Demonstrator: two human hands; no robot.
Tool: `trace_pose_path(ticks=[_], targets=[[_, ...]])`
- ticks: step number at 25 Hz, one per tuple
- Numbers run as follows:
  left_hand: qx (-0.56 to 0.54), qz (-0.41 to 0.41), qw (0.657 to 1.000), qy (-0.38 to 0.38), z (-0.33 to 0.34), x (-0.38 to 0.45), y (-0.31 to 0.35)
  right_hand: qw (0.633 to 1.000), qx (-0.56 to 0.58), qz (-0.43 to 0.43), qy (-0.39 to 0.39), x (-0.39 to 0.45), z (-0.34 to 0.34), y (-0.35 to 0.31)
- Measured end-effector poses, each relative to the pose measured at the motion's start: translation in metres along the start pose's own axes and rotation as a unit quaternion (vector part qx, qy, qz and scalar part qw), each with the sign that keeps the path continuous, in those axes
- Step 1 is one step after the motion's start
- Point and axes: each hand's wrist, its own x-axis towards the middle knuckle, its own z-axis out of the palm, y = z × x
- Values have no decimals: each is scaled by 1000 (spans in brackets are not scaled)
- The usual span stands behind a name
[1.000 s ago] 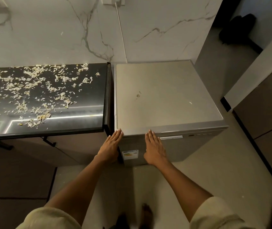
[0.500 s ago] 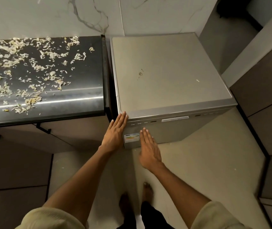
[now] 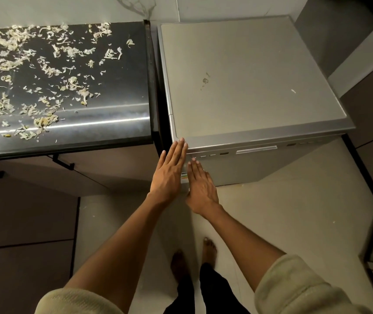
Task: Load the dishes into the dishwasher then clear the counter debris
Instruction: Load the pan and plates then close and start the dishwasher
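The dishwasher [image 3: 249,87] fills the upper right of the frame, a grey box with its door shut. Its front faces the lower edge of the frame, turned a little to the right, and the control strip [image 3: 237,152] runs left to right along the top of that front. A small brown smudge [image 3: 205,80] marks the lid.

The left hand [image 3: 169,173] lies flat, fingers straight and together, fingertips at the dishwasher's front left corner. The right hand [image 3: 201,186] is just beside it, also flat with fingers straight, fingertips at the left end of the control strip; whether they press it I cannot tell. Neither hand holds anything.

The counter [image 3: 113,87] sits in the upper left, dark and glossy, a narrow gap apart from the dishwasher. Pale debris [image 3: 45,71] is scattered over its left and middle. Below it are brown cabinet fronts with a black handle [image 3: 63,163]. A white marbled wall [image 3: 67,10] stands behind, and the floor [image 3: 294,211] is pale tile, with bare feet [image 3: 209,248] at the lower middle.
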Motion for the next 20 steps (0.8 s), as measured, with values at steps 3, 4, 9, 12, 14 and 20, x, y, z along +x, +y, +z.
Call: trace_pose_path(ticks=[3, 4, 9, 12, 14, 20], targets=[[1, -12, 1000, 5, 6, -1, -2, 1000, 9, -2, 11, 2, 11, -1], [0, -16, 1000, 4, 7, -1, -1, 1000, 12, -2, 16, 3, 15, -1], [4, -31, 999, 0, 8, -2, 5, 999, 20, 12, 44, 11, 33, -6], [8, -32, 999, 10, 9, -1, 5, 997, 31, 29, 56, 17, 39, -13], [8, -28, 999, 15, 9, -1, 5, 998, 24, 32, 54, 21, 41, -13], [1, -29, 1000, 3, 8, -3, 3, 999, 15, 4, 52, 11, 39, -4]])
